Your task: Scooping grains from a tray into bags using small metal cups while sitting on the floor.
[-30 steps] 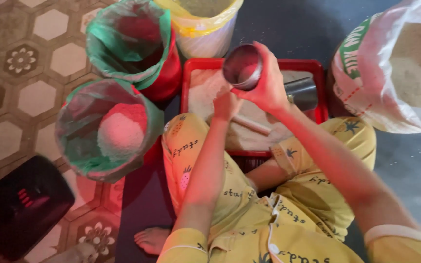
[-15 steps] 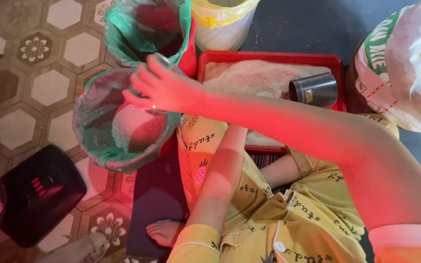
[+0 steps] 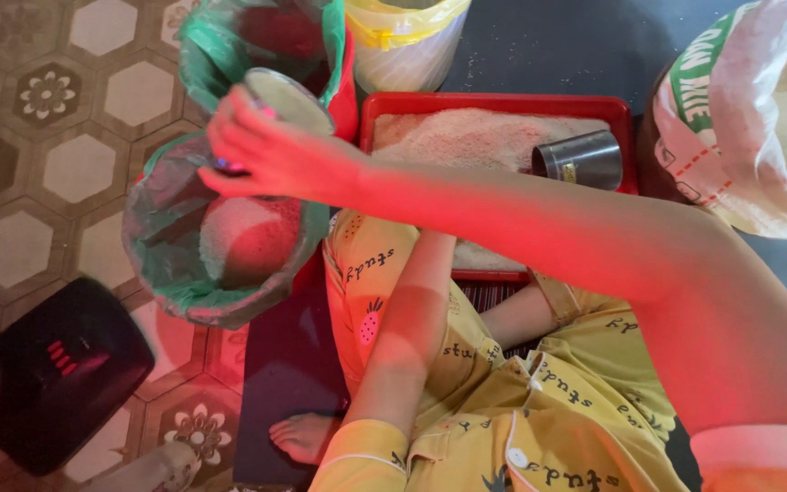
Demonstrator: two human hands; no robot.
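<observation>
**Inspector:** Nearest item?

**Assistant:** A bare foot on the dark mat, with a black boxy device to one side on the patterned floor tiles. The left forearm rises from a yellow sleeve. Its hand is hidden behind the right arm, so I cannot tell its grip.

**Inspector:** Right hand?

**Assistant:** The right hand reaches across the body. Its grip is clenched around a small round metal cup, brim-full of pale grain. The cup sits above the far rim of the near green-bag-lined bucket, which holds a mound of the same grain.

**Inspector:** Handling advice?

**Assistant:** In my judgement the cup sits close to the rim. Centre it over the bag mouth, hold it level, then tip low and slowly, or grain may fall between the buckets.

**Inspector:** Beyond?

**Assistant:** A red rectangular plastic tray of grain, with a steel can lying on its side. Farther off are a second green-lined red bucket, a yellow-lined white tub and an open white sack.
</observation>
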